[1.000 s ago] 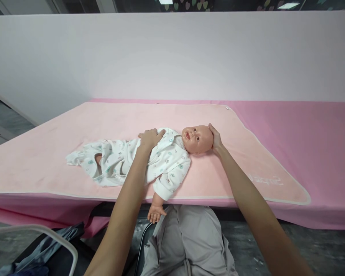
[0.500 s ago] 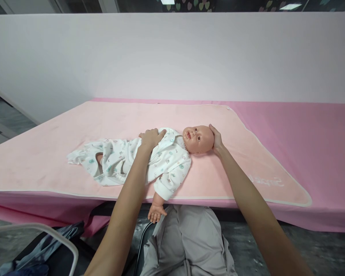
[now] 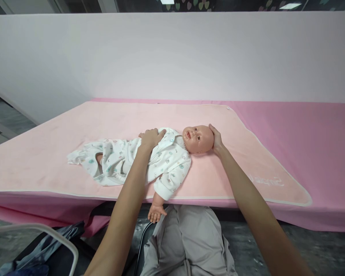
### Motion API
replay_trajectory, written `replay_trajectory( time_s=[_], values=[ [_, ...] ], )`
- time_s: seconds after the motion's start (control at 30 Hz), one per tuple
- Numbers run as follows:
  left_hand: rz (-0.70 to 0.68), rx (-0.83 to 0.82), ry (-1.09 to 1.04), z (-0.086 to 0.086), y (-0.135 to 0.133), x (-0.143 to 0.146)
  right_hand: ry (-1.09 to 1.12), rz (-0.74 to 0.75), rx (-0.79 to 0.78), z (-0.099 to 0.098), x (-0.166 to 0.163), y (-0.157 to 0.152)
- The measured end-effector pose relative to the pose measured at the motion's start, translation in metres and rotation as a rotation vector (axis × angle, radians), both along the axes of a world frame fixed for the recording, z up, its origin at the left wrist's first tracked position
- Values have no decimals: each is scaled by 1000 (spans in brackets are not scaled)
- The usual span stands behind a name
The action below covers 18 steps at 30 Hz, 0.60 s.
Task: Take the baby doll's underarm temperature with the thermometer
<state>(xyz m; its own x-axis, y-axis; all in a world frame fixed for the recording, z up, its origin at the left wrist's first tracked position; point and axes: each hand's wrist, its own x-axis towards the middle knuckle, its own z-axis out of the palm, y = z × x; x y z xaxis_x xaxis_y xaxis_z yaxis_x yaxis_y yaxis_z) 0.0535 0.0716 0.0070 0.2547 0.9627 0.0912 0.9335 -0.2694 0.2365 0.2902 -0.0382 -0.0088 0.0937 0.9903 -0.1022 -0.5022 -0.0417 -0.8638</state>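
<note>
A baby doll in a white printed outfit lies on its back on the peach mat, its head toward the right. My left hand rests on the doll's upper body, thumb spread over the chest, the other fingers toward its far side and partly hidden. Cupped round the crown of the doll's bald head is my right hand, with some fingers out of sight beneath it. The doll's near arm hangs over the table's front edge, its palm bare. One trouser leg gapes, showing a bit of leg.
A pink cloth covers the table beneath the mat. Behind it rises a white partition. At lower left are a pale curved chair rail and bluish clothing. My grey-trousered legs are against the front edge.
</note>
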Motion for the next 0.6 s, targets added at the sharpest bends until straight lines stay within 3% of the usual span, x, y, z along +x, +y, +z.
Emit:
replay_trajectory(
  time_s=[0.6],
  values=[
    [9,-11,-1,1,-1,1,-15,-20,-6,-2,2,3]
  ],
)
